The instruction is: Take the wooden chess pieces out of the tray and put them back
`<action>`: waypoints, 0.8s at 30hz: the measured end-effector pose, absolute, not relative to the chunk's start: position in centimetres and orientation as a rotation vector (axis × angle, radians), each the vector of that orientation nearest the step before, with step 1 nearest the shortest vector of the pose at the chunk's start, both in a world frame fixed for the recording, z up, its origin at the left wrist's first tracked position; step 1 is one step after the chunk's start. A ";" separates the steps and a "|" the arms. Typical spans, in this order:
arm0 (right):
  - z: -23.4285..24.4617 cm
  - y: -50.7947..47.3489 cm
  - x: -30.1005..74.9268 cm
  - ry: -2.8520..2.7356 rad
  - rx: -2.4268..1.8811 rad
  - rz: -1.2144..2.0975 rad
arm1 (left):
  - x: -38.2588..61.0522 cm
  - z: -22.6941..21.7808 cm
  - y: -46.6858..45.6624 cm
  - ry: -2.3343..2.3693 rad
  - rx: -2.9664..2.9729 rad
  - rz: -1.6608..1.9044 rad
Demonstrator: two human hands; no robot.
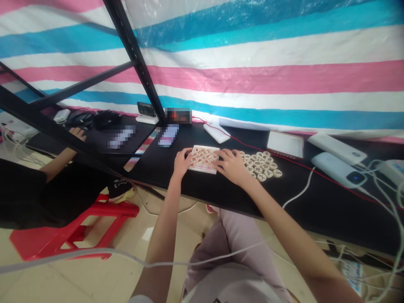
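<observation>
A small pale wooden tray [204, 159] filled with round pieces marked in red lies on the black table [189, 185]. My left hand [182, 162] rests against the tray's left edge with its fingers curled. My right hand [232, 166] lies at the tray's right edge, fingers bent onto the pieces there. Whether either hand pinches a piece is too small to make out. Several loose round wooden pieces [261, 166] sit in a cluster just right of my right hand.
Power banks [337, 168] and white cables [299, 191] lie at the right, a flat white box [285, 144] behind the pieces, a phone [168, 135] at the left. A black metal frame [135, 59] rises at the left. Another person's arm [63, 158] and a red stool [75, 227] are nearby.
</observation>
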State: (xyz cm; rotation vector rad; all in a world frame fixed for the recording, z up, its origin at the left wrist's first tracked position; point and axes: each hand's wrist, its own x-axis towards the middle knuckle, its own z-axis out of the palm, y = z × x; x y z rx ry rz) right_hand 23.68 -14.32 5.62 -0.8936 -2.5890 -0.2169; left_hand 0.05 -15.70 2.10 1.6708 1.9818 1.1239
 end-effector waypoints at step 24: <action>3.5 -17.3 29.0 -2.581 -1.185 -0.337 | 0.1 2.3 -15.8 1.987 1.689 1.135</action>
